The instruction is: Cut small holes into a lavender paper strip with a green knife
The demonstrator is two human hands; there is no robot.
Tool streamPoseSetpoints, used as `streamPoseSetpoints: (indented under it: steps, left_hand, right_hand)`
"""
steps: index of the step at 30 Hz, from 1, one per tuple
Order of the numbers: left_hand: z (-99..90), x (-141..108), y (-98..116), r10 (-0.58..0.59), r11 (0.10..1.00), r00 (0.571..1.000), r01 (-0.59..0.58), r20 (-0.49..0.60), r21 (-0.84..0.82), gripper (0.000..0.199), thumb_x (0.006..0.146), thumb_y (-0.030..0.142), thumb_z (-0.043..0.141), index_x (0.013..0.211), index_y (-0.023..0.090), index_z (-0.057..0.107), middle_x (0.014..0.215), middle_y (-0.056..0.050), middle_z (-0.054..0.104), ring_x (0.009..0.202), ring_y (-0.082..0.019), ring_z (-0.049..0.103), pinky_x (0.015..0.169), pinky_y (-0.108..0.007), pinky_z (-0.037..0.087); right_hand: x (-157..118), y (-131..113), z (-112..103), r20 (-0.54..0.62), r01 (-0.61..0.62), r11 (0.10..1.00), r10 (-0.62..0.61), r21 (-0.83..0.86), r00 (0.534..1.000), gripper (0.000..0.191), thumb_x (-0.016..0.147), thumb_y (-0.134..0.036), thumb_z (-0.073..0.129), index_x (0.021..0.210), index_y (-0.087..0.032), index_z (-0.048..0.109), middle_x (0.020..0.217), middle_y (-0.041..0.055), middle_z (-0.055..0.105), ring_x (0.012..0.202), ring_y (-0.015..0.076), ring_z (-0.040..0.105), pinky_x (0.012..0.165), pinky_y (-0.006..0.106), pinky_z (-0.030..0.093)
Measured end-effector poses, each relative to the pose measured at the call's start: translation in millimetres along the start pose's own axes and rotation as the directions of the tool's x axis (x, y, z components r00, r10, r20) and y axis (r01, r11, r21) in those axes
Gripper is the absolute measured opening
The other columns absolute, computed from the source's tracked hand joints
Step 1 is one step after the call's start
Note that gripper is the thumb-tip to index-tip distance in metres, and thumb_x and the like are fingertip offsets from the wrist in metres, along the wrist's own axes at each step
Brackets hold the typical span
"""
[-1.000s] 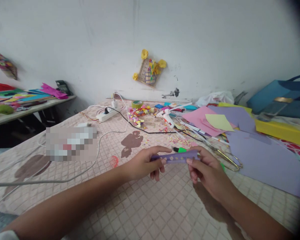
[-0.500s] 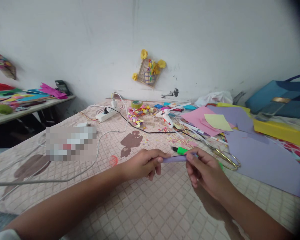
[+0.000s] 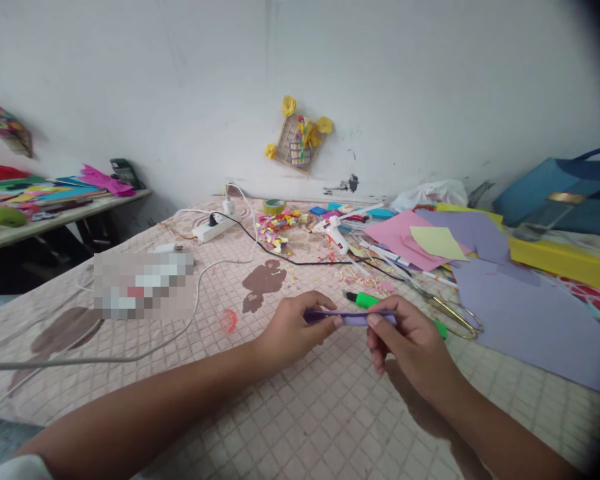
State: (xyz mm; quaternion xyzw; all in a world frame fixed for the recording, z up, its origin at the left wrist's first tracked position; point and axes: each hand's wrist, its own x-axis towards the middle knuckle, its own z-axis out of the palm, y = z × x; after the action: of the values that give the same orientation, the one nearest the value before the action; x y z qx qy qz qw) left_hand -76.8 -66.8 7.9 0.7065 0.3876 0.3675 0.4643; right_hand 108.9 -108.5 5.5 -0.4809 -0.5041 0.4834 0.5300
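While both hands meet over the checked tablecloth (image 3: 300, 413), I see the purple paper strip (image 3: 351, 318) turn edge-on to me: a second ago its flat face with small pale dots showed, half a second ago it looked rolled into a narrow tube, and now it reads as a thin dark line stretched between the fingers. My left hand (image 3: 293, 330) is closed in a pinch on the strip's left end, thumb on top, the other fingers curled under. My right hand (image 3: 410, 340) pinches the right end the same way, thumb and forefinger shut on it, the rest loosely folded. So the strip sits in the air between the two hands, just above the cloth, and I judge the folding or flattening of it is in hand, not finished. Just beyond my right hand lies a green marker (image 3: 364, 300), and past that the gold-handled scissors (image 3: 455, 319) on the edge of a large purple sheet (image 3: 530, 320). Farther ahead of the hands I spot a white glue gun (image 3: 334, 233) beside a heap of paper scraps (image 3: 275, 233). Writing: none I can read; a patch to the left of my left hand is blurred out
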Motion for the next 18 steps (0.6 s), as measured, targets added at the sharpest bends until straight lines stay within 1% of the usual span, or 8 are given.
streamPoseSetpoints:
  steps: [5, 8, 10, 12, 13, 14, 16, 18]
  left_hand:
    - [2.5, 0.9, 4.8, -0.154, 0.973, 0.988, 0.153, 0.012, -0.174, 0.018, 0.072, 0.029, 0.067, 0.078, 0.013, 0.06, 0.058, 0.004, 0.055, 0.041, -0.005, 0.051, 0.038, -0.015, 0.038]
    - [2.8, 1.7, 7.0, -0.205, 0.942, 0.978, 0.208, 0.039, -0.263, 0.017, 0.07, 0.026, 0.067, 0.076, 0.013, 0.059, 0.054, 0.005, 0.054, 0.037, -0.005, 0.048, 0.035, -0.015, 0.036]
    - [2.7, 2.4, 7.6, -0.223, 0.927, 0.974, 0.227, 0.047, -0.3, 0.017, 0.069, 0.026, 0.068, 0.074, 0.013, 0.058, 0.052, 0.005, 0.055, 0.035, -0.004, 0.047, 0.034, -0.015, 0.035]
    - [2.5, 2.6, 7.5, -0.229, 0.918, 0.972, 0.231, 0.046, -0.322, 0.02, 0.068, 0.028, 0.07, 0.073, 0.012, 0.058, 0.051, 0.005, 0.055, 0.035, -0.004, 0.047, 0.034, -0.014, 0.034]
    - [2.4, 2.5, 7.3, -0.226, 0.916, 0.973, 0.229, 0.047, -0.33, 0.022, 0.067, 0.029, 0.071, 0.073, 0.012, 0.058, 0.051, 0.005, 0.055, 0.035, -0.004, 0.047, 0.034, -0.014, 0.034]
    - [2.4, 2.2, 7.0, -0.219, 0.915, 0.974, 0.224, 0.052, -0.336, 0.024, 0.067, 0.031, 0.072, 0.073, 0.012, 0.058, 0.052, 0.005, 0.055, 0.035, -0.004, 0.047, 0.034, -0.014, 0.035]
    - [2.4, 1.3, 6.3, -0.193, 0.92, 0.978, 0.209, 0.081, -0.332, 0.028, 0.067, 0.035, 0.073, 0.075, 0.012, 0.059, 0.054, 0.004, 0.056, 0.037, -0.005, 0.05, 0.036, -0.015, 0.037]
    - [2.3, 0.2, 5.9, -0.164, 0.931, 0.981, 0.188, 0.101, -0.313, 0.031, 0.067, 0.037, 0.074, 0.079, 0.012, 0.06, 0.057, 0.004, 0.057, 0.04, -0.006, 0.052, 0.038, -0.016, 0.04]
  right_hand:
    - [-0.4, 6.4, -1.2, 0.037, 0.069, 0.992, -0.066, -0.105, 0.997, 0.019, 0.085, -0.039, 0.058, 0.085, -0.022, 0.05, 0.058, -0.0042, 0.059, 0.042, 0.0114, 0.056, 0.039, 0.024, 0.049]
    - [1.0, 10.1, -6.5, 0.049, 0.243, 0.909, -0.241, -0.339, 0.969, 0.014, 0.088, -0.034, 0.055, 0.094, -0.022, 0.052, 0.08, 0.0031, 0.063, 0.058, 0.0148, 0.063, 0.048, 0.028, 0.054]
    - [1.8, 9.3, -9.3, 0.1, 0.469, 0.704, -0.499, -0.533, 0.861, 0.02, 0.086, -0.026, 0.058, 0.105, -0.024, 0.052, 0.103, 0.0084, 0.06, 0.085, 0.0216, 0.065, 0.065, 0.038, 0.058]
    - [1.7, 5.6, -10.1, 0.256, 0.65, 0.359, -0.71, -0.67, 0.656, 0.033, 0.083, -0.016, 0.06, 0.112, -0.027, 0.051, 0.12, 0.0102, 0.05, 0.112, 0.0282, 0.053, 0.085, 0.05, 0.051]
    - [1.1, 3.1, -9.7, 0.349, 0.69, 0.186, -0.753, -0.7, 0.557, 0.036, 0.082, -0.011, 0.061, 0.113, -0.028, 0.052, 0.123, 0.0102, 0.047, 0.118, 0.03, 0.047, 0.092, 0.055, 0.045]
    - [0.4, 0.7, -8.7, 0.423, 0.696, 0.064, -0.754, -0.715, 0.503, 0.036, 0.081, -0.008, 0.061, 0.111, -0.027, 0.054, 0.124, 0.0101, 0.044, 0.121, 0.0308, 0.044, 0.095, 0.056, 0.042]
    - [-1.5, -2.7, -6.0, 0.49, 0.68, -0.063, -0.741, -0.73, 0.458, 0.03, 0.081, -0.007, 0.062, 0.105, -0.024, 0.057, 0.125, 0.0109, 0.042, 0.121, 0.0319, 0.042, 0.097, 0.058, 0.039]
    - [-3.0, -3.6, -3.3, 0.492, 0.659, -0.095, -0.745, -0.746, 0.45, 0.023, 0.082, -0.01, 0.063, 0.101, -0.021, 0.059, 0.124, 0.0122, 0.043, 0.119, 0.0326, 0.043, 0.098, 0.061, 0.037]
